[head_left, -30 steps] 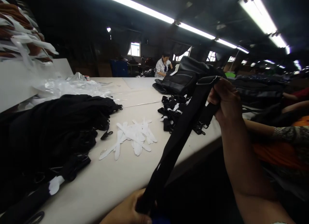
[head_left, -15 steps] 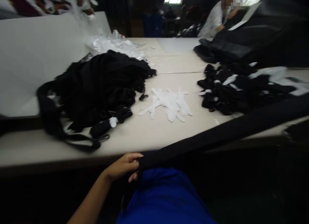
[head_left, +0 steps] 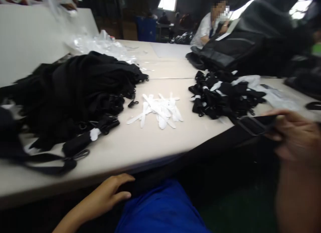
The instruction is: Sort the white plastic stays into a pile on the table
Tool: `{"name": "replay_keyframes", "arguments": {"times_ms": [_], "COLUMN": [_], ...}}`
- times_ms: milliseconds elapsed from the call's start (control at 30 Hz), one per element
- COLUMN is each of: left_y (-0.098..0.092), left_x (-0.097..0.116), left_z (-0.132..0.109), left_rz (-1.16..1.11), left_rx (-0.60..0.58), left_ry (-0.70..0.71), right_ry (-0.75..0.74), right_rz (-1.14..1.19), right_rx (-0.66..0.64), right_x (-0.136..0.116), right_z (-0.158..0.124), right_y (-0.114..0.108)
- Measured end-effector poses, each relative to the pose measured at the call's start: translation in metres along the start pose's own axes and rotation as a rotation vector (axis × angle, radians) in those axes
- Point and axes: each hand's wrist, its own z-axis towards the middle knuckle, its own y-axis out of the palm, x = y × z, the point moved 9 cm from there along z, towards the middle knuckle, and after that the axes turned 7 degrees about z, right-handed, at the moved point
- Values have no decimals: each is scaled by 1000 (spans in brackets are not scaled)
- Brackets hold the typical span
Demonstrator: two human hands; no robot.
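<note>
A long black strap (head_left: 200,151) runs slantwise along the front edge of the table, from the lower middle up to the right. My right hand (head_left: 298,136), blurred, is closed on its upper end, beside a black slider buckle (head_left: 254,125). At the strap's lower end, by the blue clothing on my lap, is my left hand (head_left: 112,194). Its thumb and forefinger are apart, with only darkness showing between them; the other fingers are hidden. White strips (head_left: 160,110) lie in a loose heap on the table between the hands.
A large pile of black straps (head_left: 75,82) covers the table's left side. Bundled black straps with white bands (head_left: 225,92) lie at the right, before a black backpack (head_left: 240,49). Clear plastic bags (head_left: 100,45) are behind. A person (head_left: 207,28) sits across the table.
My right hand has come into view at the right, holding the strap by its buckle. My left hand's thumb and forefinger have parted from the strap. The view has shifted to the right.
</note>
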Motion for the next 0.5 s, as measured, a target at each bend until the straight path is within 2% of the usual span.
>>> {"name": "replay_keyframes", "arguments": {"times_ms": [33,133,200,233,267,333,400,433,500], "left_y": [-1,2,6,12,22,43,54,52,35], "left_x": [20,106,161,182,198,213,214,213,216], "left_z": [9,40,57,64,68,63,43,30,2], "left_rz": [5,-130,-210,-270,-334,-433,-460,-455,-450], "left_rx": [3,-7,-1,-55,-175,-456,-663,-703,-715], "left_ry": [63,310,452,510,543,550,522,520,558], "right_ry": [26,131,142,129,105,39,-7,-14,1], "right_rz": [15,126,185,206,220,235,222,204,146], "right_rx": [-72,-357,-436,-439,-426,-370,-296,-262,-232], "right_x": [-5,-6,-11,-16,-21,-30,-29,-24,-2], "right_z": [-11,-33,-40,-41,-40,-37,-33,-31,-32], "right_y": [7,61,90,97,100,92,73,64,52]}}
